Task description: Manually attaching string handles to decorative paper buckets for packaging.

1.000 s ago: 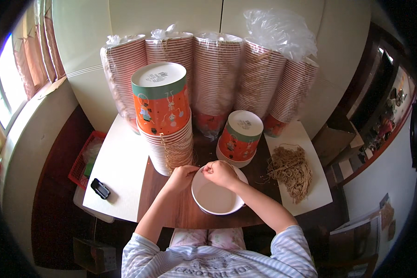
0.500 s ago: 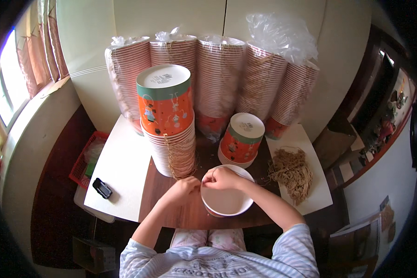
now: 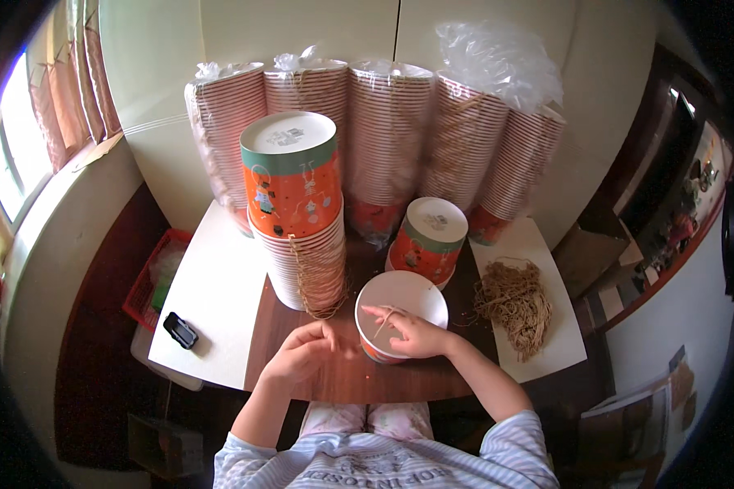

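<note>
A round paper bucket (image 3: 416, 292), white inside with a printed orange outside, stands upright near the table's front edge. My right hand (image 3: 412, 334) is over its opening, fingers stretched to the left. A thin tan strand of twine (image 3: 382, 323) crosses these fingers and appears held between them. My left hand (image 3: 306, 350) is left of the bucket, apart from it, with fingers loosely curved and the fingertips slightly blurred; nothing shows in it. Beyond it rises a tall stack of upside-down buckets (image 3: 289, 196), with twine strands (image 3: 311, 285) hanging down its side.
A shorter upside-down bucket stack (image 3: 428, 236) stands just behind the open bucket. A heap of tan twine (image 3: 514, 310) lies on the right. Several tall bagged bucket stacks (image 3: 387, 138) line the wall. A small black object (image 3: 180, 331) and a red basket (image 3: 148, 281) are left.
The bucket has shifted slightly away from me. My right hand has left its rim and stretched out its fingers over the opening. My left hand has drawn away from the rim, down and left.
</note>
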A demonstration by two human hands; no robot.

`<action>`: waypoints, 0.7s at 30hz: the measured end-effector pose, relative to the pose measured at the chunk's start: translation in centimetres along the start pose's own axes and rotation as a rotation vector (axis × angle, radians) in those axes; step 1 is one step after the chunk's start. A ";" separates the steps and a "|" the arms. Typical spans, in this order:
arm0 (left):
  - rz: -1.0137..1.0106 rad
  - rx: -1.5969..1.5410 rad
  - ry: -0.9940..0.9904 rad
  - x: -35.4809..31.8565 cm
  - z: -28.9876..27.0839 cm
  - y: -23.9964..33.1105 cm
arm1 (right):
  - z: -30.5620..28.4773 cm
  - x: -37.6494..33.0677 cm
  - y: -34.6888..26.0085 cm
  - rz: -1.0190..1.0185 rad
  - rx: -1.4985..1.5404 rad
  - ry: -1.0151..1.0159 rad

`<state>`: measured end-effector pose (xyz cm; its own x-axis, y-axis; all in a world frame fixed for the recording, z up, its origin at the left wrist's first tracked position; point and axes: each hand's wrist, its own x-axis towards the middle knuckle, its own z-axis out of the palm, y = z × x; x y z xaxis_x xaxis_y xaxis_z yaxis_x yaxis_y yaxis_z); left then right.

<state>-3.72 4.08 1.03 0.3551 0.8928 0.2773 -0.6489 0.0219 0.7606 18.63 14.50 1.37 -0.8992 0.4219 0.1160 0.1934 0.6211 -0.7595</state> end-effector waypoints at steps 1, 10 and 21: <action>0.002 -0.024 0.065 0.5 0.1 -0.2 | 0.1 0.0 -0.2 0.003 -0.085 0.046; -0.149 0.654 0.232 5.0 0.7 -2.7 | 0.0 0.1 -1.2 -0.127 -0.283 0.313; -0.146 0.606 0.210 4.9 0.5 -3.2 | 0.5 -0.2 -1.6 0.031 -0.117 0.326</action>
<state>0.43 8.19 0.25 0.2322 0.9699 0.0728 -0.0887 -0.0535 0.9946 18.30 13.12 2.23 -0.7230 0.6192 0.3064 0.2797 0.6679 -0.6896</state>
